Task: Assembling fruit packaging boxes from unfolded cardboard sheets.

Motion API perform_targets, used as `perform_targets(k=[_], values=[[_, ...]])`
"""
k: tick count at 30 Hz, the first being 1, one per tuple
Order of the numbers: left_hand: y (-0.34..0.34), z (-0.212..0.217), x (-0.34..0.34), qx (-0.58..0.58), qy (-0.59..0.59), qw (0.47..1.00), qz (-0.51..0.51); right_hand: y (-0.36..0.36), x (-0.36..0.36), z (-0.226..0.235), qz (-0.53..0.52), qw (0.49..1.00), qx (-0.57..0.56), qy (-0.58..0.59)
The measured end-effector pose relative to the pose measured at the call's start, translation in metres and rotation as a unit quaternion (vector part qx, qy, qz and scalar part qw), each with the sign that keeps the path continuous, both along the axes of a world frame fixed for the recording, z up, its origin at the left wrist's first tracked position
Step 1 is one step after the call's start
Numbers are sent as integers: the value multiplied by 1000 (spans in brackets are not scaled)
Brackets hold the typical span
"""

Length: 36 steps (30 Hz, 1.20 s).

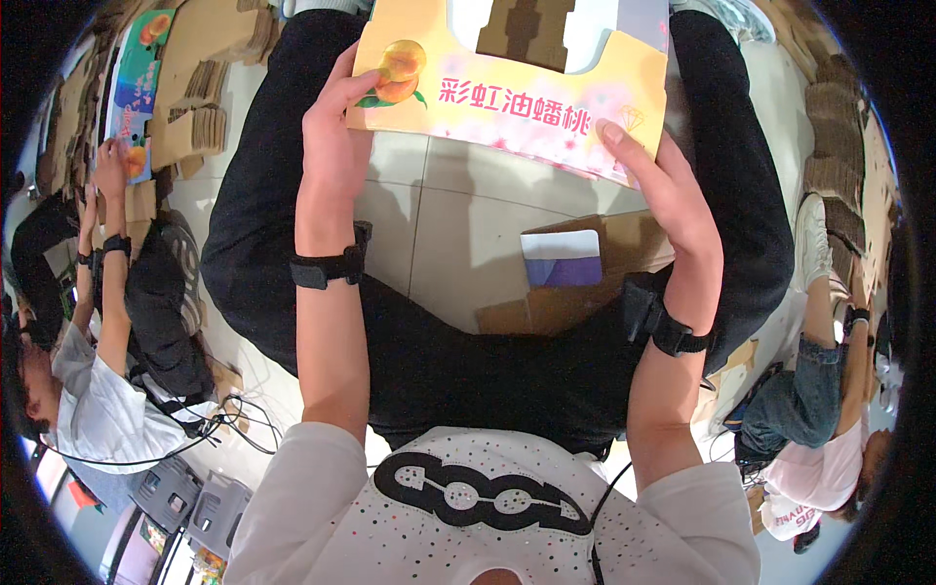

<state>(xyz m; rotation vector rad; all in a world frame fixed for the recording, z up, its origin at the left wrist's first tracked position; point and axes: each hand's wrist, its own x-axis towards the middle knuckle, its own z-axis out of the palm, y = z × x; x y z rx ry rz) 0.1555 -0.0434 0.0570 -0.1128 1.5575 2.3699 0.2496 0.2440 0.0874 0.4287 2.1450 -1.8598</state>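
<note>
Head view, looking down: both forearms run up from the lower edge over the seated person's black-trousered lap, each with a black wrist strap. Between them, above the knees, is a flat printed carton, yellow and pink with a peach picture, its long axis lying left to right and its cut-out handle edge pointing away from the body. Left hand closes on the carton's left end, thumb on the printed face. Right hand grips the lower right corner, thumb laid across the print. A brown cardboard piece lies on the tiled floor below.
</note>
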Motion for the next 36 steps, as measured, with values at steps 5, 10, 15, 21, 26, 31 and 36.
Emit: perform_targets(k=[5, 10, 15, 21, 26, 31, 36], values=[[2, 3, 2, -57, -4, 998, -4, -5, 0, -5, -44, 999, 10, 3], [4, 11, 7, -91, 16, 996, -18, 0, 3, -3, -61, 995, -31, 68], [4, 12, 9, -83, 18, 996, -2, 2, -3, -13, -240, 940, -180, 163], [-12, -1, 5, 47, 22, 988, -148, 31, -11, -1, -394, 852, -249, 240], [5, 11, 9, -223, 28, 974, -34, 56, -12, -29, -504, 822, -264, -2], [5, -10, 0, -208, 26, 970, 122, 14, -7, -26, -316, 924, -213, 36], [1, -28, -4, -205, -7, 970, 133, 23, -13, -38, -312, 930, -181, 75]])
